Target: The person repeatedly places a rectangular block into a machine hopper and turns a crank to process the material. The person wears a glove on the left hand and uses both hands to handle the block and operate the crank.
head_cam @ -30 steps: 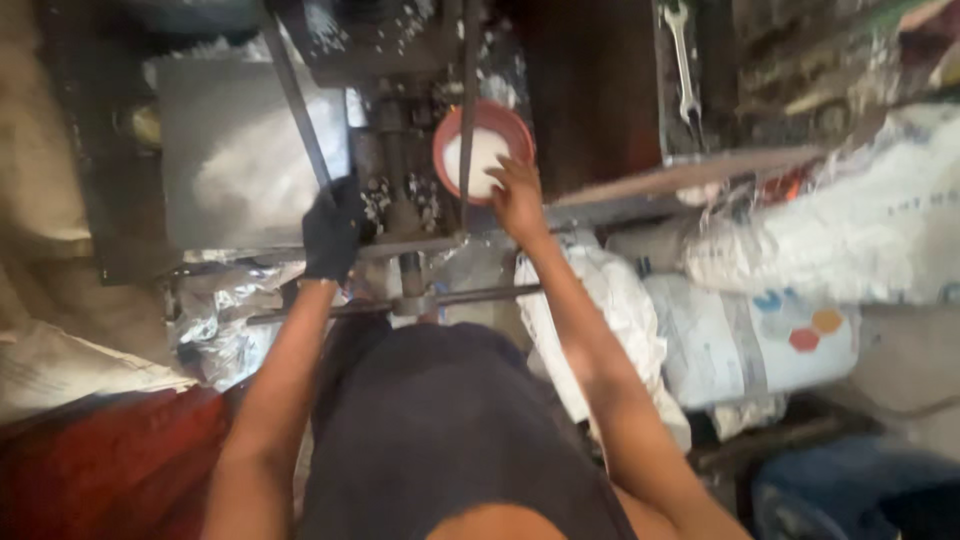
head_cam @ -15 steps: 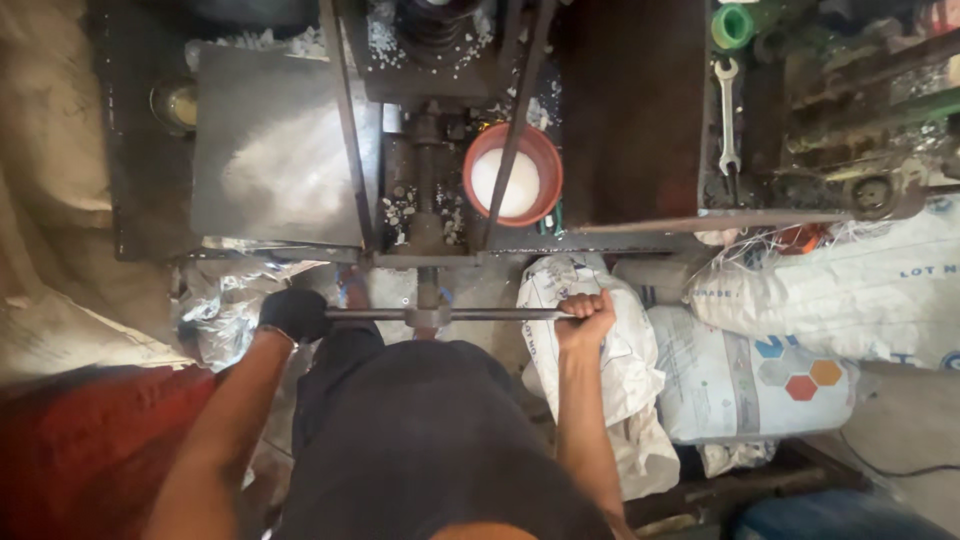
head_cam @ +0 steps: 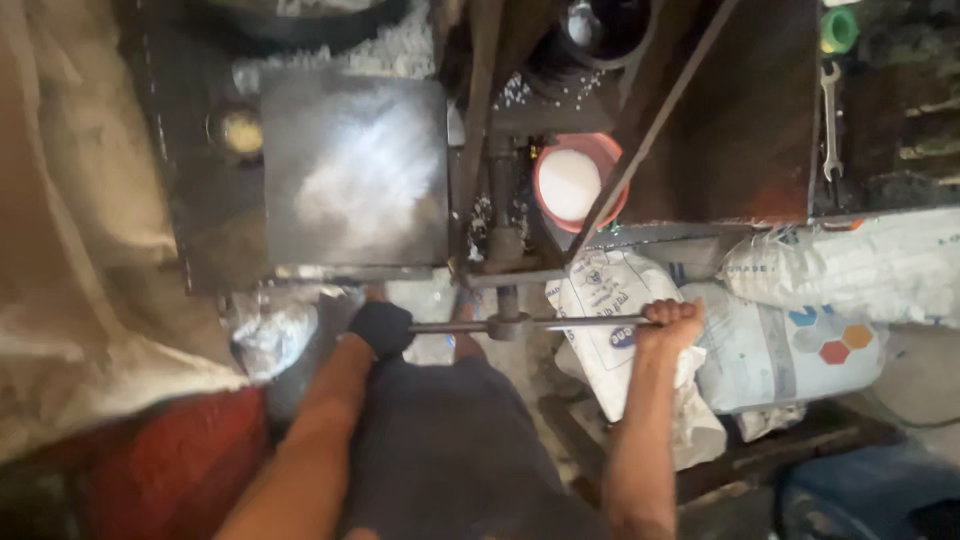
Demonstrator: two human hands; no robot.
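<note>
A horizontal metal handle bar (head_cam: 560,322) crosses the front of a dark press machine (head_cam: 500,200). My left hand (head_cam: 380,327), in a black glove, grips the bar's left end. My right hand (head_cam: 672,322), bare, is closed around its right end. Behind the bar, a red bowl (head_cam: 578,180) holding white material sits on the machine. A flat shiny steel plate (head_cam: 355,180) lies to the left of the machine's centre column.
White printed sacks (head_cam: 790,330) are piled to the right below the machine. A spanner (head_cam: 829,120) and a green round part (head_cam: 838,30) lie at the upper right. Crumpled plastic (head_cam: 275,330) and pale cloth (head_cam: 80,250) sit left. White granules are scattered on the machine.
One second ago my right hand was at the red bowl and my left on a slanted rod. Both hands came down onto the handle bar and still hold it.
</note>
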